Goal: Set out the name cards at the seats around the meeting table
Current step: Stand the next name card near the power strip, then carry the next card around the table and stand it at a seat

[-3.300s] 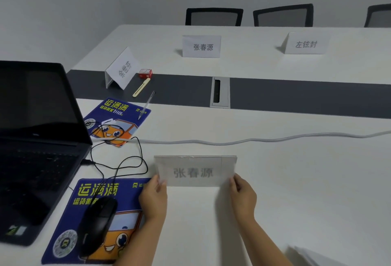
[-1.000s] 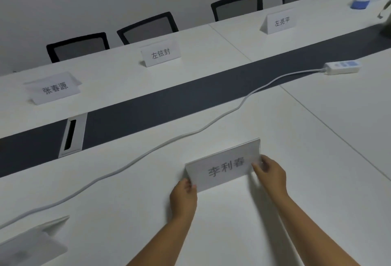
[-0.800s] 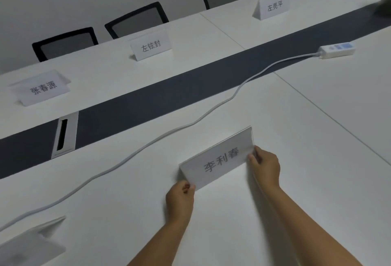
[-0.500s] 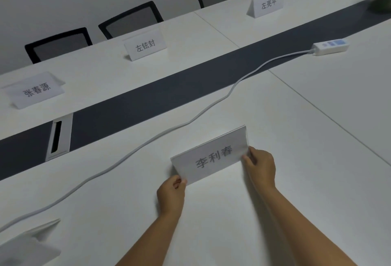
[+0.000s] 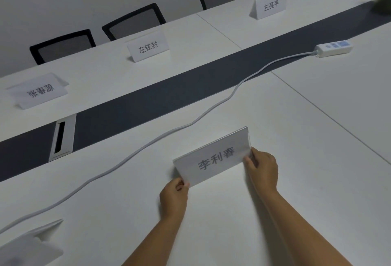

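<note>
Since a second ago little has shifted: both hands keep hold of the same card point(image 5: 213, 158), and it sits in much the same spot on the near side of the table point(image 5: 317, 159), only squared a touch. Earlier still the hands were at another seat, by a laptop, with a different card.

Left hand point(image 5: 174, 197) pinches the card's lower left corner between thumb and fingertips; right hand point(image 5: 262, 169) is curled round its right end. Its lower edge looks to be resting on the tabletop, just this side of the cable point(image 5: 148, 148), not touching it.

I'd say this is the settling step for this seat: the card is down and being lined up. What comes next, to my eye, is a small turn so it faces straight like the far cards point(image 5: 148, 47), then letting go without nudging it.

It's a tent-shaped holder, clear glossy plastic over white paper with dark printed characters; stiff, light, easy to slide on the smooth matt white top. A dark strip runs down the table's middle with a metal-edged slot point(image 5: 62, 137). The cable is round, pale and limp, ending at a white power strip point(image 5: 333, 48). Another holder point(image 5: 29, 244) stands at lower left, blurred.
</note>
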`<act>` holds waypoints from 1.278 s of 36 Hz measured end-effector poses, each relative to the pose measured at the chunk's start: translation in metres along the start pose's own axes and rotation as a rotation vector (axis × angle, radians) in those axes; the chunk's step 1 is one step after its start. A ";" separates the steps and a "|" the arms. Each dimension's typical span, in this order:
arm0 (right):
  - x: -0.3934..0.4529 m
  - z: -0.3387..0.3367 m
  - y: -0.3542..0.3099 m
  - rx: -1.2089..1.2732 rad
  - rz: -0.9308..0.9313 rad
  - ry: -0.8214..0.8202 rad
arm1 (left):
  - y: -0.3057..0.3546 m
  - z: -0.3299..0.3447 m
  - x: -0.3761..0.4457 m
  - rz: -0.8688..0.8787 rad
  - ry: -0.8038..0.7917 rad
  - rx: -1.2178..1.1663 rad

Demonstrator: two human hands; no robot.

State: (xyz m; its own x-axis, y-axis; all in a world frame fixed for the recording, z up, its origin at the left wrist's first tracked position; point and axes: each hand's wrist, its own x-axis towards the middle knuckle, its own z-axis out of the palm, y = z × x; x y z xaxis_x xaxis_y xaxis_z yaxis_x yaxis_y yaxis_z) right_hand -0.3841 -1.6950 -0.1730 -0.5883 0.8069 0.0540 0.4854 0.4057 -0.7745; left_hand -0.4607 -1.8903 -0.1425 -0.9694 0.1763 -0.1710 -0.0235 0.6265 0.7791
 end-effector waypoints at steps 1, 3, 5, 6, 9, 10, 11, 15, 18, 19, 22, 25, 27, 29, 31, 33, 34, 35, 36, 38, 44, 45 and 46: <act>-0.001 0.000 0.000 0.004 0.021 -0.020 | 0.001 0.000 -0.001 -0.007 -0.015 -0.005; -0.005 -0.004 -0.003 -0.008 0.083 -0.063 | 0.003 -0.007 -0.003 -0.033 -0.056 -0.027; -0.015 -0.012 -0.004 -0.005 0.106 -0.083 | 0.002 -0.019 -0.006 -0.039 -0.122 -0.015; -0.024 -0.018 -0.005 -0.003 0.113 -0.102 | 0.001 -0.028 -0.008 -0.041 -0.151 0.000; -0.056 -0.032 -0.002 -0.001 0.092 -0.161 | -0.004 -0.065 -0.014 -0.039 -0.204 0.028; -0.067 -0.036 0.000 -0.005 0.078 -0.177 | -0.007 -0.079 -0.018 -0.029 -0.214 0.036; -0.078 -0.040 0.001 -0.017 0.065 -0.191 | -0.011 -0.092 -0.022 -0.015 -0.220 0.039; -0.110 -0.051 -0.007 -0.068 0.099 -0.270 | -0.035 -0.145 -0.046 -0.009 -0.222 -0.007; -0.130 -0.057 -0.028 -0.202 0.020 -0.430 | -0.059 -0.176 -0.069 -0.041 -0.137 -0.046; -0.139 -0.060 -0.037 -0.219 -0.006 -0.472 | -0.069 -0.184 -0.077 -0.047 -0.072 -0.050; -0.172 -0.073 -0.069 -0.149 0.045 -0.637 | -0.098 -0.197 -0.108 -0.133 -0.013 -0.054; -0.205 -0.085 -0.092 -0.072 0.238 -0.896 | -0.114 -0.192 -0.138 -0.153 -0.122 -0.203; -0.228 -0.084 -0.099 -0.136 0.205 -0.904 | -0.121 -0.189 -0.152 -0.059 -0.183 -0.264; -0.249 -0.078 -0.102 -0.212 0.135 -0.755 | -0.124 -0.189 -0.161 -0.044 -0.188 -0.324; -0.266 -0.072 -0.106 -0.230 0.160 -0.575 | -0.122 -0.190 -0.166 -0.034 -0.164 -0.338; -0.284 -0.066 -0.114 -0.258 0.194 -0.434 | -0.121 -0.192 -0.173 -0.049 -0.198 -0.266; -0.293 -0.064 -0.118 -0.270 0.201 -0.383 | -0.124 -0.193 -0.174 -0.044 -0.201 -0.215; -0.303 -0.062 -0.123 -0.264 0.211 -0.329 | -0.125 -0.196 -0.176 -0.027 -0.195 -0.171; -0.315 -0.061 -0.128 -0.254 0.222 -0.270 | -0.128 -0.200 -0.178 -0.010 -0.176 -0.152; -0.340 -0.065 -0.139 -0.217 0.226 -0.152 | -0.128 -0.212 -0.185 0.054 -0.138 -0.148; -0.427 -0.097 -0.165 -0.095 0.202 0.144 | -0.109 -0.252 -0.219 0.269 -0.219 -0.199; -0.441 -0.105 -0.165 -0.146 0.131 0.231 | -0.105 -0.256 -0.228 0.299 -0.248 -0.213; -0.454 -0.113 -0.164 -0.211 0.068 0.283 | -0.104 -0.259 -0.237 0.313 -0.259 -0.229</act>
State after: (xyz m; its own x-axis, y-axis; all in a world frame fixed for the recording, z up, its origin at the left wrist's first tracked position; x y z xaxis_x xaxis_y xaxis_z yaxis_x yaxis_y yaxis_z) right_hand -0.1236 -2.0790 0.0005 -0.3618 0.9101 0.2022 0.6577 0.4029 -0.6365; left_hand -0.2918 -2.1936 -0.0266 -0.8464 0.5318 -0.0288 0.1785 0.3342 0.9255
